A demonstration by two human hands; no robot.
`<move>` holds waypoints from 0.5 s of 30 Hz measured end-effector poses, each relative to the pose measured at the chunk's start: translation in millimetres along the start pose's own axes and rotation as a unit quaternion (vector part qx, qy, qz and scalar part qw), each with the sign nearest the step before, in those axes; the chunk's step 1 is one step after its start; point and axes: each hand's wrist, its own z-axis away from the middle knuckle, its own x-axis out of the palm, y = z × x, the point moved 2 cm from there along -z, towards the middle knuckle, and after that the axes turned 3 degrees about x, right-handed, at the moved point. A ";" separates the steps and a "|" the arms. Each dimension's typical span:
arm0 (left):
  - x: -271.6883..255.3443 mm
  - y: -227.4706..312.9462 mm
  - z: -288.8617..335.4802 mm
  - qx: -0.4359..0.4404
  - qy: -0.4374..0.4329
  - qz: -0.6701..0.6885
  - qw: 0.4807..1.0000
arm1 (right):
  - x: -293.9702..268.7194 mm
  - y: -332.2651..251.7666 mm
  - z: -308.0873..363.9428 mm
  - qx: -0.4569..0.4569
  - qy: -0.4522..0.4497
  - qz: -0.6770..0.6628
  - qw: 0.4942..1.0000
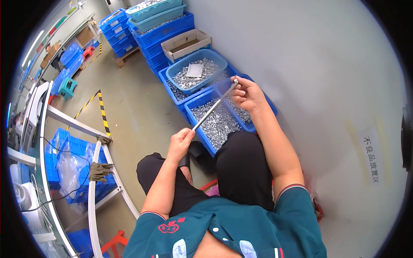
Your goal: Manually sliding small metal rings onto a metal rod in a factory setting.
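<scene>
A thin grey metal rod [214,109] slants up and to the right between my hands. Its lower end is gripped in my closed left hand [179,145]. At the upper end, the thumb and fingertips of my right hand [249,98] pinch a small shiny metal piece [235,81] against the rod tip; its exact kind is too small to make out. Below the rod stands a blue crate [188,107] filled with small silvery metal parts [213,127]. Behind it, a light blue oval basket [223,58] holds more such parts, with a white card [195,70] on top.
Stacked blue crates [165,35] and an open cardboard box [172,56] stand farther back along the wall [301,56]. A white metal frame [92,206] rises at my left, beside blue crates wrapped in plastic [71,155]. A green stool [67,88] stands farther off.
</scene>
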 end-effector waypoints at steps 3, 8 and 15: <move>-6.2 -9.3 1.3 0.010 0.014 0.010 1.000 | 8.6 4.8 -6.3 0.006 -0.011 -0.013 1.000; -7.4 -8.7 2.7 -0.017 0.017 -0.005 1.000 | -1.5 2.8 -15.1 0.019 -0.065 -0.015 0.998; -5.6 -16.9 2.4 -0.023 0.023 0.007 0.999 | -11.3 4.6 -20.8 0.022 -0.091 -0.050 0.994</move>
